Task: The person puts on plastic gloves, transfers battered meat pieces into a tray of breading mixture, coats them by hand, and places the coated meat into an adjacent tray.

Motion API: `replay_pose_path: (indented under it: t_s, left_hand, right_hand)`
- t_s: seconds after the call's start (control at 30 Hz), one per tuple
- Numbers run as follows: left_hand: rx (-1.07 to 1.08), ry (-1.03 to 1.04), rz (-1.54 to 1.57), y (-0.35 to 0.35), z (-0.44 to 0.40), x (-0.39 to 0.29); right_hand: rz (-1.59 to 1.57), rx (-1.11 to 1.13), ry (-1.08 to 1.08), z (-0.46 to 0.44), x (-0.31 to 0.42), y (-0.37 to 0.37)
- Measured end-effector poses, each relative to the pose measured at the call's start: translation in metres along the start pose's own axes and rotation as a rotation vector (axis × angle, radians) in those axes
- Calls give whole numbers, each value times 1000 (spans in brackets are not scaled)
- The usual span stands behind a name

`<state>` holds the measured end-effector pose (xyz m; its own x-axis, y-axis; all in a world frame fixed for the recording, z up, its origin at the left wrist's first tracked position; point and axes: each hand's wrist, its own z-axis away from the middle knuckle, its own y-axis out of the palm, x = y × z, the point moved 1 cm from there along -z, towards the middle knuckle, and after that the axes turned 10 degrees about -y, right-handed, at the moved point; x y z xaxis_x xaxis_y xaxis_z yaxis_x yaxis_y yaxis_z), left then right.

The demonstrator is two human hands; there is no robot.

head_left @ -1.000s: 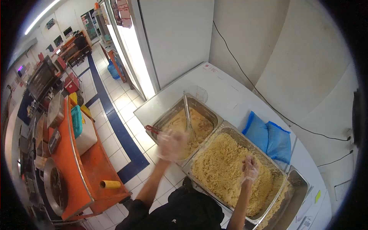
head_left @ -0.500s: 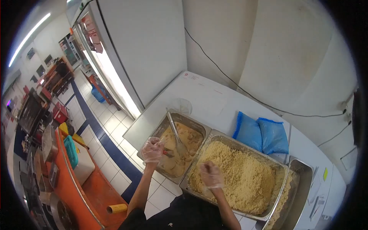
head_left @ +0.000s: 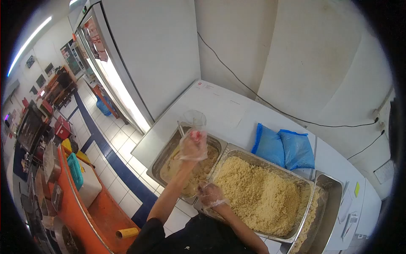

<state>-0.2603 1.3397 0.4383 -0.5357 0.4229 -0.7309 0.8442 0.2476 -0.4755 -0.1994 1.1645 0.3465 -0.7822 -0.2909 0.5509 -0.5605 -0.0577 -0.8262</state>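
Observation:
My left hand (head_left: 193, 148), in a clear plastic glove, is above a steel pan (head_left: 154, 172) of light brown batter (head_left: 169, 167) with lumps in it. Its fingers are curled, with something pinkish red showing at their tips that I cannot make out. Behind that hand a metal whisk (head_left: 181, 128) leans in the pan, mostly hidden. My right hand (head_left: 211, 195), gloved too, is low at the pan's near right corner with bent fingers; whatever they hold is not visible. Beside it, a larger steel pan (head_left: 308, 199) contains pale yellow crumbs (head_left: 258, 190).
A clear round bowl (head_left: 195, 118) sits behind the batter pan. Two blue bags (head_left: 282, 148) lie behind the crumb pan. A deeper steel pan (head_left: 332, 203) with crumbs along one side stands at the right. An orange counter (head_left: 99, 216) is on the left, across the tiled floor.
My left hand has moved right from the batter pan's left edge to over its middle, covering the whisk. My right hand has moved left from the crumbs to the batter pan's near corner.

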Motion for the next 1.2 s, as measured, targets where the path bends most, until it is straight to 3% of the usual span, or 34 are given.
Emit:
replay_pose_path:
  t_s: [0.07,0.13,0.17,0.23,0.3,0.37,0.43,0.47,0.53,0.6,0.7,0.77,0.83,0.87,1.03,1.1,1.13,1.2]
  left_hand:
    - [22,21,-70,48,-2,25]
    - [-39,-5,-157,78,0,39]
    - [-29,11,-151,84,-1,41]
    - [-67,-133,-100,88,-9,48]
    - [-121,-147,-47,74,-18,43]
    - [-236,-248,57,47,-23,38]
    - [-284,-334,95,10,-12,37]
    - [-303,-303,436,-14,2,40]
    - [-333,-274,754,-37,15,57]
    - [-346,-343,731,-53,26,74]
    - [-375,-357,630,-83,33,69]
    - [-392,-260,622,-88,32,85]
    - [-232,-168,-76,-90,33,84]
    - [-274,-78,-280,-93,36,94]
    - [-146,-116,-84,-98,34,40]
    - [21,-13,-389,-67,35,77]
    - [11,-21,-392,-48,32,102]
    - [162,18,-651,-8,24,140]
  right_hand:
    - [42,30,25,3,3,-12]
    - [-348,-24,113,11,1,-26]
    - [-349,-42,121,17,1,-39]
    - [-366,-37,190,37,-1,-73]
    - [-348,-215,270,67,3,-103]
    - [-328,-285,517,92,-8,-113]
    - [-269,-497,543,114,-10,-124]
    - [-241,-525,584,124,-20,-119]
    - [-225,-528,617,143,-47,-101]
    - [-350,-722,581,150,-54,-91]
    - [-546,-725,516,143,-36,-101]
    - [-521,-694,514,139,-39,-89]
    - [-487,-662,500,141,-39,-84]
    - [-434,-600,499,137,-33,-88]
    - [-502,-619,485,125,-14,-101]
    - [-379,-653,434,120,-7,-105]
    - [-379,-644,425,118,-6,-106]
    - [-295,-433,547,118,-6,-110]
